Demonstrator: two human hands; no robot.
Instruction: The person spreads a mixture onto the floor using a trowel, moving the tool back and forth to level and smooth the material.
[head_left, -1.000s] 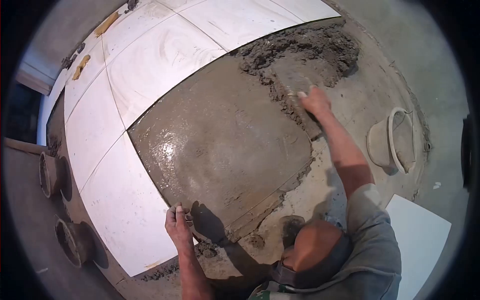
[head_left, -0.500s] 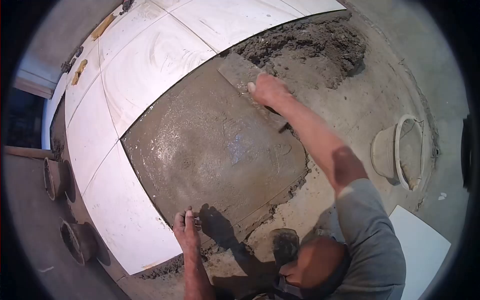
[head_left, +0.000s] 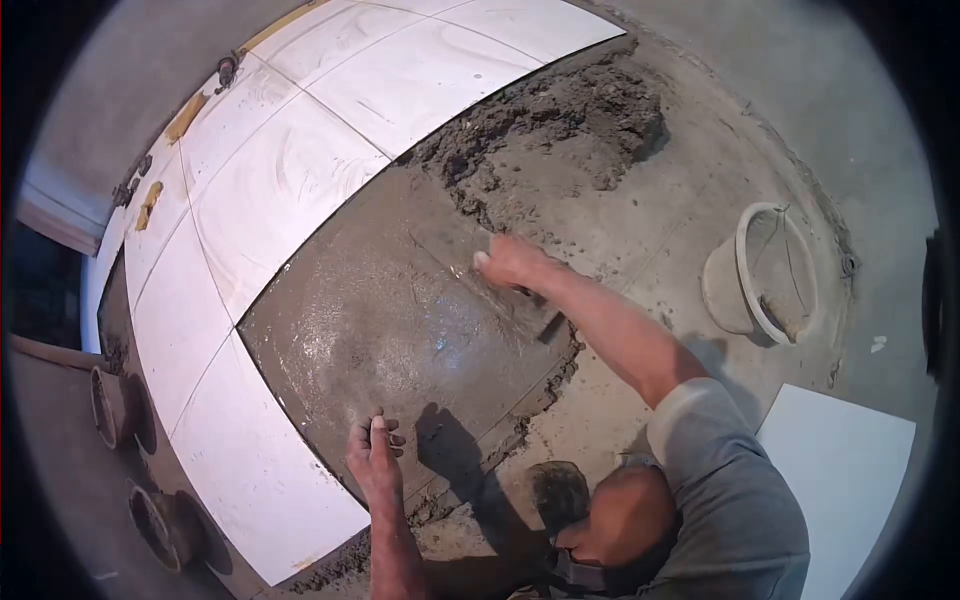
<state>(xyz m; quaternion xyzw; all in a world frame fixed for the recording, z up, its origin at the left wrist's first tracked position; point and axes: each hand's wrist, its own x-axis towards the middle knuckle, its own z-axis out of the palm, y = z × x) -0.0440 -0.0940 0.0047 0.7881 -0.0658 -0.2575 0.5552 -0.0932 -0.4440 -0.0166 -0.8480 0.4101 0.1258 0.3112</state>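
My right hand [head_left: 515, 265] is wrapped round the handle of a flat trowel [head_left: 480, 285], whose long blade lies on the wet grey mortar [head_left: 370, 290]. Over the mortar's near left part hangs my left hand [head_left: 376, 450], its fingers partly curled; whether it holds anything is too small to tell. White tiles [head_left: 270, 200] border the mortar on the far and left sides. Beyond the trowel a rough heap of darker mortar [head_left: 580, 120] rests against the tile edge.
A pale bucket [head_left: 730, 285] stands at the right, and a loose white tile [head_left: 840, 460] lies below it. Two dark buckets [head_left: 112, 405] [head_left: 160, 525] stand at the left. My bent knee [head_left: 630, 515] and shoe [head_left: 560, 492] are at the near edge.
My right hand has drawn the trowel nearer across the mortar, away from the tile edge. My left hand stays in about the same place. The camera view has shifted slightly.
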